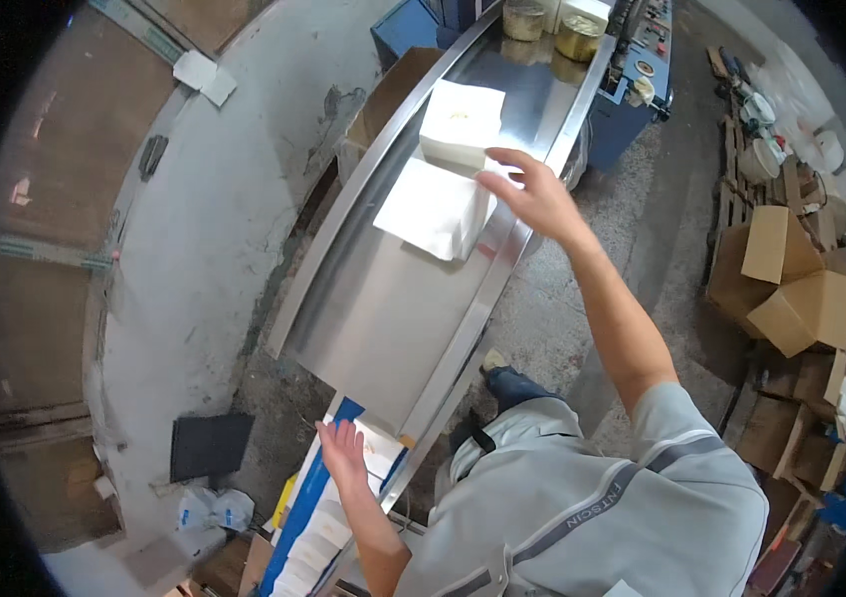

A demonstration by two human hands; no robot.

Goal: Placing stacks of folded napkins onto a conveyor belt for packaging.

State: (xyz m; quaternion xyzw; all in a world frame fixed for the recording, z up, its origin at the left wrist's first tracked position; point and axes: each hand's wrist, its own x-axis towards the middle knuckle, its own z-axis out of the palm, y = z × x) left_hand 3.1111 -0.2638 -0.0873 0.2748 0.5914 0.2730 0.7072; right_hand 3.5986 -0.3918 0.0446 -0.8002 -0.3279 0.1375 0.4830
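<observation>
On the steel table (383,323) lie two stacks of white folded paper, perhaps napkins. The farther stack (460,117) has a faint yellowish mark on top. Nearer to me, the second stack (430,207) lies turned at an angle, its right side bulging. My right hand (534,194) reaches over the right edge of the table, thumb and forefinger apart at the stacks' right edges. Whether the fingertips touch the paper is hard to tell. My left hand (341,456) is open, fingers spread, above a blue-edged conveyor (295,527) carrying a row of white packs.
Two round tins (579,38) stand at the table's far end, beside a blue machine (632,99) with buttons. A raised metal rim (363,184) borders the table's left side. Opened cardboard boxes (806,303) and pallets line the right. A dark flat panel (209,447) leans at the left wall.
</observation>
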